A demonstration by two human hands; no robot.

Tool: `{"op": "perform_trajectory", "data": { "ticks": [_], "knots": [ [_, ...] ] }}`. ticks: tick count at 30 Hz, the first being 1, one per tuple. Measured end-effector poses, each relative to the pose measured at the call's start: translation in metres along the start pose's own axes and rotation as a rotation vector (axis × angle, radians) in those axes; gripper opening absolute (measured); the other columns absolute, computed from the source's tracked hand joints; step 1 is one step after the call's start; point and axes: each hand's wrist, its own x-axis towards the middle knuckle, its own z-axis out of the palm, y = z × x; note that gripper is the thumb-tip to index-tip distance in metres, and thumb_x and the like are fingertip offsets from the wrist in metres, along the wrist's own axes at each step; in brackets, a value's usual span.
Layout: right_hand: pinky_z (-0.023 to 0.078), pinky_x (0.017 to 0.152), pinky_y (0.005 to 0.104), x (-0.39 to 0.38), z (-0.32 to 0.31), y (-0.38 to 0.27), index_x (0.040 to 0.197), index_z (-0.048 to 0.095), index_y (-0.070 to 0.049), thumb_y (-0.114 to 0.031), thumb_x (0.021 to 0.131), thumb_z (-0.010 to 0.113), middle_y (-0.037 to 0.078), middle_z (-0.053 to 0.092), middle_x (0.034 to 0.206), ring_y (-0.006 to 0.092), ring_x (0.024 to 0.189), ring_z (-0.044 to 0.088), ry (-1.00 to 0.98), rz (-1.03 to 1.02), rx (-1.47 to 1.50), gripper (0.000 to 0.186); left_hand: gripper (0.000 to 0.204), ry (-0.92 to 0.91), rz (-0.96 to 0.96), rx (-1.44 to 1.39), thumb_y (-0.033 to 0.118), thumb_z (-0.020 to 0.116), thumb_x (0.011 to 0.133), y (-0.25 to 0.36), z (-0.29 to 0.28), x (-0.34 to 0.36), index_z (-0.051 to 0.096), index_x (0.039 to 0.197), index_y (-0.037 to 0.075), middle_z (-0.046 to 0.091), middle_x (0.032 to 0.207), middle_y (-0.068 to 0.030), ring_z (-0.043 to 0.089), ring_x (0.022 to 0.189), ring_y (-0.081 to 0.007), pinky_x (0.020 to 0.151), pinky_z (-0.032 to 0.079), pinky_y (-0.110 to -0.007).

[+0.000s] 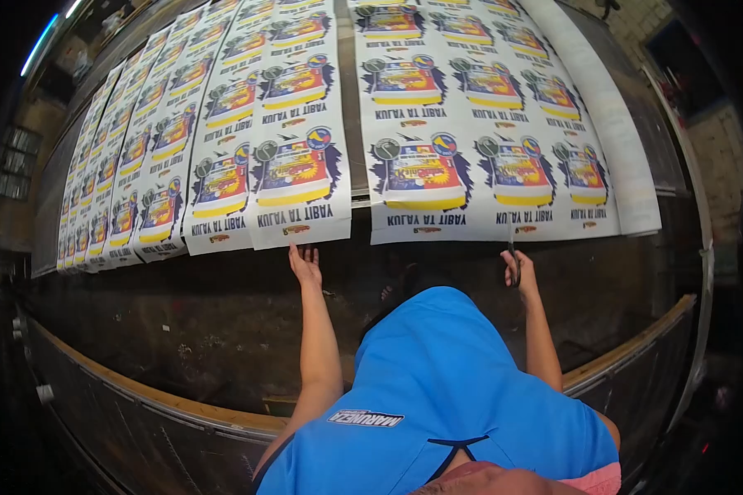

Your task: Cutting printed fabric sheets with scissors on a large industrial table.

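Long white printed sheets with repeated red, yellow and blue designs lie in strips across a dark table. My left hand (305,262) is palm up with fingers apart at the lower edge of a middle strip (276,124), its fingertips at or just under it. My right hand (522,271) grips dark-handled scissors (513,272), which point up at the lower edge of the right-hand sheet (425,223); whether the blades are on the paper is too small to tell. A dark gap separates the middle and right sheets.
More strips (124,214) overlap to the left, and layered white paper (619,148) lies along the right side. A wooden-edged rail (182,400) curves behind me on both sides. My blue-clad torso fills the lower middle. A pale wall (702,148) stands at the upper right.
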Motion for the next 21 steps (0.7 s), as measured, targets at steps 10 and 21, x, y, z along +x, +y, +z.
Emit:
{"op": "perform_trajectory", "data": {
  "ticks": [10,21],
  "knots": [
    [0.042,0.041,0.0245,-0.044,0.01,0.064,0.094,0.062,-0.005,-0.04,0.09,0.072,0.002,0.055,0.058,0.0103,0.044,0.054,-0.073,0.024,-0.145,0.036,0.042,-0.531,-0.685,-0.078,0.031,0.063,0.09,-0.139,0.096,-0.088,0.052,0.127,0.014,0.057,0.132,-0.0055,0.05,0.126,-0.0258,0.105,0.037,-0.057],
    [0.043,0.041,0.0241,-0.028,0.013,0.043,0.098,0.054,-0.011,-0.06,0.088,0.064,-0.002,0.052,0.063,0.0085,0.05,0.053,-0.269,0.189,-0.025,0.051,0.022,-0.729,-0.547,0.596,0.029,0.064,0.097,-0.102,0.087,-0.117,0.058,0.096,0.008,0.058,0.072,-0.0013,0.06,0.066,-0.0124,0.073,0.055,-0.034]
  ]
}}
